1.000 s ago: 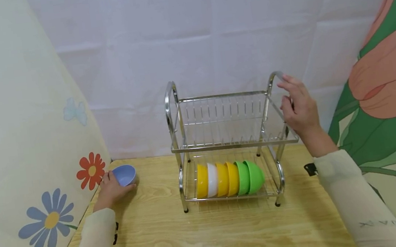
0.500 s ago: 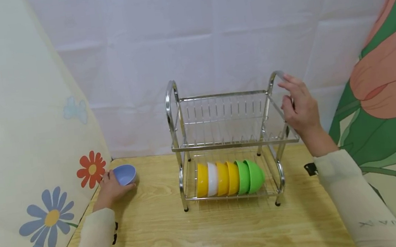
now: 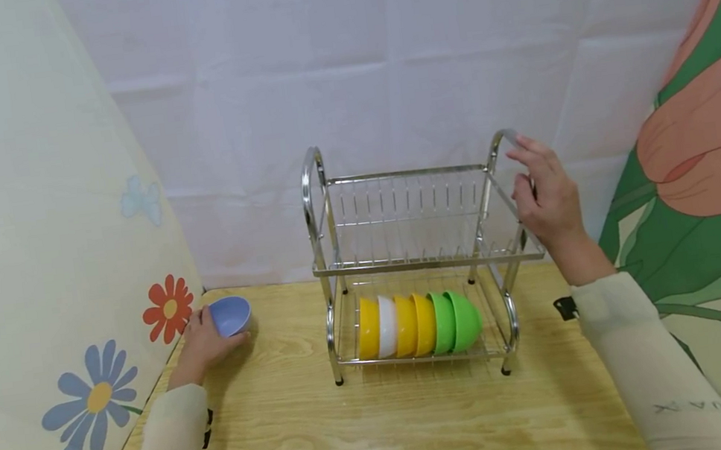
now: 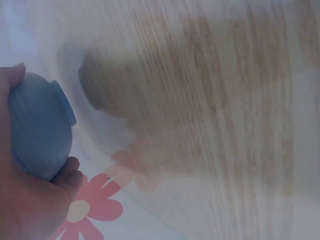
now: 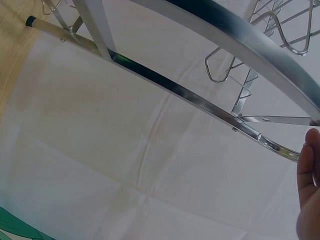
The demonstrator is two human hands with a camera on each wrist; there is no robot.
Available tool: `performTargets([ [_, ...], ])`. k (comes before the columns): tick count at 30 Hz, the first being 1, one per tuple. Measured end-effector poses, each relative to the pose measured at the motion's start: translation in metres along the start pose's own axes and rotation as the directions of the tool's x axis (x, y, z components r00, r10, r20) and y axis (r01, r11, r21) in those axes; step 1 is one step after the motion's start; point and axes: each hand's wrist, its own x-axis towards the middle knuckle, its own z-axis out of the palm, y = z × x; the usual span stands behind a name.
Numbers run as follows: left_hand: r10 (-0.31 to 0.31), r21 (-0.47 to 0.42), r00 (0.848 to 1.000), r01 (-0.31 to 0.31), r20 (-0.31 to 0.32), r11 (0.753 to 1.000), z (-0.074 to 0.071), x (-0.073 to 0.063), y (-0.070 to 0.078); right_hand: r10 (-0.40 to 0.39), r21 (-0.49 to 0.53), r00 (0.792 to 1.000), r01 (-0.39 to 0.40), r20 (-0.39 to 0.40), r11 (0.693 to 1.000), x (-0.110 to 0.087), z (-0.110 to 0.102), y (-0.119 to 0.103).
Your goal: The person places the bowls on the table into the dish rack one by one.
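My left hand holds a small blue bowl at the far left of the table in the head view. In the left wrist view the bowl shows its rounded outside and foot ring, between the thumb and fingers. Beside it, its dark reflection lies on the wood. At the right, my right hand grips the arched side rail of a two-tier metal dish rack. Only some fingers show in the right wrist view, at the rail. Part of that rail is hidden behind the hand.
On the rack's lower tier a row of bowls stands on edge: yellow bowls, a white bowl and green bowls. The upper tier has wire slots. A flowered cloth borders the left side, and a white cloth hangs behind.
My left hand and the blue bowl have shifted slightly right. The flowered cloth at the left has moved a little the same way. My right hand stays at the rack.
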Motion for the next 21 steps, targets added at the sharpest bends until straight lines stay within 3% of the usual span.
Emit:
performTargets([
  [21,0.071,0.023,0.996,-0.07,-0.059,0.997,-0.014,-0.01,0.015,0.003,-0.003,1.0,-0.003,0.009,1.0,0.001,-0.001,-0.001],
])
